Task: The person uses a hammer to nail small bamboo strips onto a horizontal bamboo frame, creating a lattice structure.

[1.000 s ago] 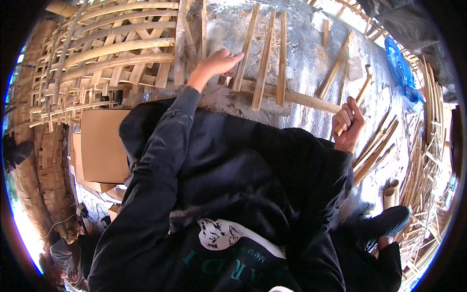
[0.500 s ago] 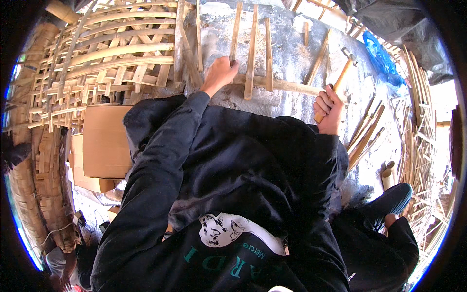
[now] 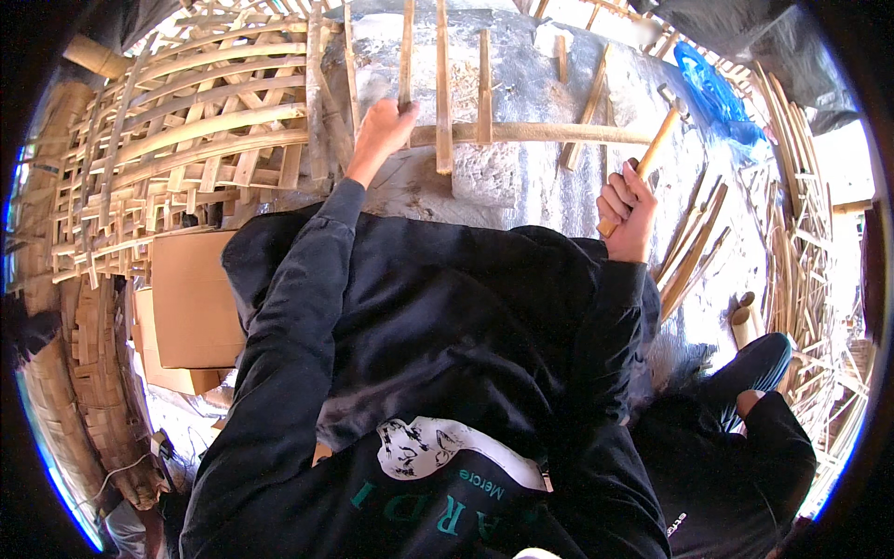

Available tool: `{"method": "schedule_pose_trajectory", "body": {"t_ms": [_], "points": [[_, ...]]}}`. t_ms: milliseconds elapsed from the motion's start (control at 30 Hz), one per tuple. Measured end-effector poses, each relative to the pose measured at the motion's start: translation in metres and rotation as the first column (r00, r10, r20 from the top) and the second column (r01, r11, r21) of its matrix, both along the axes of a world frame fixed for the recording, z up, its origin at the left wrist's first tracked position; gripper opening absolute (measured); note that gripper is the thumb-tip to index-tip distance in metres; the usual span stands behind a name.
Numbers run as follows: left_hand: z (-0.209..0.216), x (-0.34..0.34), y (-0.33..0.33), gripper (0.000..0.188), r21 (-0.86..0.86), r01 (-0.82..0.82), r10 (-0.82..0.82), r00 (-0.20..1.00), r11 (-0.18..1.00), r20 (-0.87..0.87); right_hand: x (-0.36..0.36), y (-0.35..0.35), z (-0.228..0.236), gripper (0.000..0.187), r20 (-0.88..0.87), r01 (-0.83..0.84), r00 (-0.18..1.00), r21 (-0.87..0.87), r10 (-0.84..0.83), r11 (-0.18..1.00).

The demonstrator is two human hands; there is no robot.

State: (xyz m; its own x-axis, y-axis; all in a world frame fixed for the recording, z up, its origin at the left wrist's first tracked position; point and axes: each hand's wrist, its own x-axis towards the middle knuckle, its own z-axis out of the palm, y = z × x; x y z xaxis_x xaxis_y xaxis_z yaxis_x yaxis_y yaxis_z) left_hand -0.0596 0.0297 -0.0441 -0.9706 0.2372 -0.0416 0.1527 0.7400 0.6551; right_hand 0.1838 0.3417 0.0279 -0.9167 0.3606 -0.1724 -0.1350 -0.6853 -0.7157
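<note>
My left hand (image 3: 380, 136) is closed around the lower end of an upright bamboo strip (image 3: 406, 47), beside the left part of a bamboo pole (image 3: 559, 133) lying crosswise. Two more bamboo strips, a long one (image 3: 444, 93) and a shorter one (image 3: 485, 84), cross this pole to the right of that hand. A slanted strip (image 3: 589, 102) crosses it further right. In my right hand (image 3: 628, 210) is a hammer (image 3: 661, 142), gripped by its wooden handle near the lower end. Its head points up and away from me, near the pole's right end.
Woven bamboo lattice (image 3: 214, 102) stands at the far left, above a cardboard box (image 3: 196, 298). Loose bamboo strips (image 3: 694, 247) lie right of the hammer. Blue plastic (image 3: 712, 93) is at the far right. A person in dark clothes (image 3: 736, 447) sits close on my right.
My left hand and the strip in it sit further left in the view, as do the pole and other strips. The hammer remains in my right hand, almost unmoved.
</note>
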Motion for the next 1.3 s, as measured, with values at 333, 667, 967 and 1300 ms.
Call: {"method": "schedule_pose_trajectory", "body": {"t_ms": [333, 667, 967, 1300], "points": [[0.01, -0.011, -0.008, 0.054, 0.006, 0.017, -0.016, 0.99, 1.0, -0.14, -0.004, 0.012, -0.003, 0.008, 0.036, 0.047, 0.998, -0.005, -0.046, 0.999], [0.005, -0.013, -0.004, 0.057, -0.08, 0.066, -0.069, 0.997, 0.995, -0.026, -0.011, 0.03, -0.017, 0.009, 0.033, 0.094, 0.995, -0.009, -0.093, 0.996], [-0.015, -0.001, -0.003, 0.053, -0.045, 0.127, -0.125, 0.992, 0.991, 0.033, -0.022, 0.036, -0.024, 0.006, 0.079, 0.139, 0.986, 0.079, -0.145, 0.987], [-0.031, -0.018, -0.01, 0.058, -0.011, 0.251, -0.24, 0.937, 0.968, 0.253, -0.052, 0.039, -0.037, 0.017, 0.188, 0.125, 0.97, 0.161, -0.155, 0.979]]}}
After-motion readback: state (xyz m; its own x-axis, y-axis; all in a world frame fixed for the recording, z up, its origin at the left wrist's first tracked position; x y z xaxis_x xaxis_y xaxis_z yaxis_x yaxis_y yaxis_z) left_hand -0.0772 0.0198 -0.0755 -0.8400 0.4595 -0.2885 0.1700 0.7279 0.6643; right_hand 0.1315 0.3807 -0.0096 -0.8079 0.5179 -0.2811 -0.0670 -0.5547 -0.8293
